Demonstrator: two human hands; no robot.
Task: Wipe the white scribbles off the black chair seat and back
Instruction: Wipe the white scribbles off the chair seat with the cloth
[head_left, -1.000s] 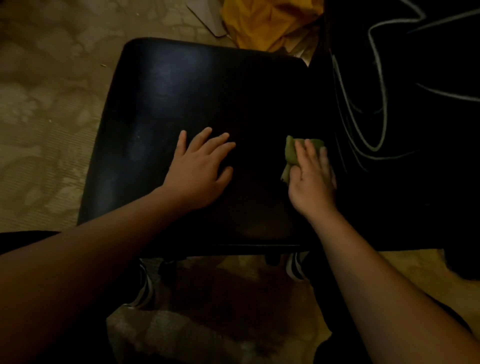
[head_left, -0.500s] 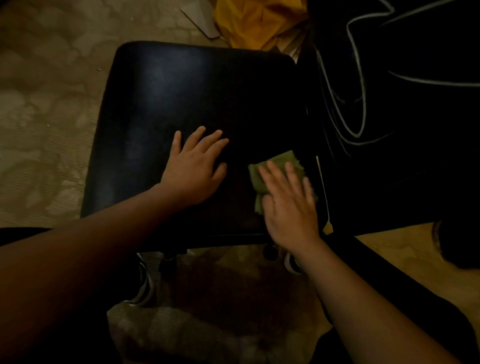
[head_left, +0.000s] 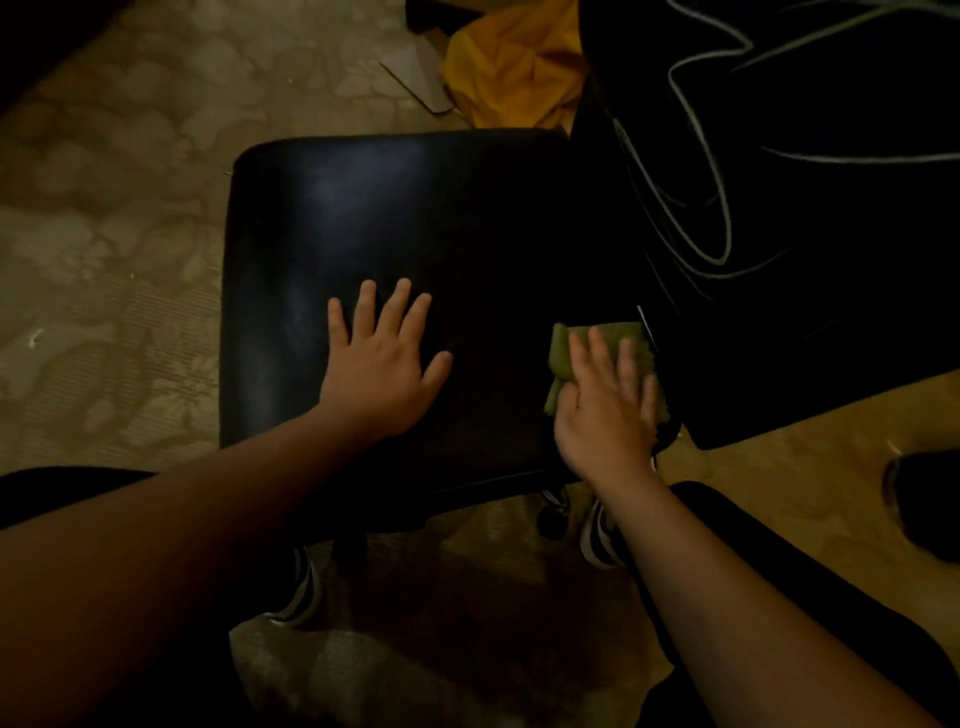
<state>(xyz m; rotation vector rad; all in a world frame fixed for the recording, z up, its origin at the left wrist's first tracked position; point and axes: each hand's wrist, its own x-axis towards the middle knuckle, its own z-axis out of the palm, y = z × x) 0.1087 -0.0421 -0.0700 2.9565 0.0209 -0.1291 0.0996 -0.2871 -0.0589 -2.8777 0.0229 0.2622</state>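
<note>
The black chair seat (head_left: 395, 228) fills the middle of the view, and its surface looks plain black. To its right stands the black chair back (head_left: 810, 218), which carries long white scribbles (head_left: 719, 208). My left hand (head_left: 382, 371) lies flat on the seat with its fingers spread and nothing in it. A green cloth (head_left: 563, 345) is pressed onto the seat's near right corner, by the base of the back, under my right hand (head_left: 608, 415).
A yellow fabric bundle (head_left: 514, 67) and a flat piece of cardboard (head_left: 421, 73) lie on the patterned floor (head_left: 114, 218) beyond the seat. Striped shoes (head_left: 304, 592) show under the seat's near edge. A dark object (head_left: 924, 499) sits at the far right.
My right hand slid the cloth from the foot of the back toward the seat's middle, then back right to the near right corner. My left hand stayed flat on the seat.
</note>
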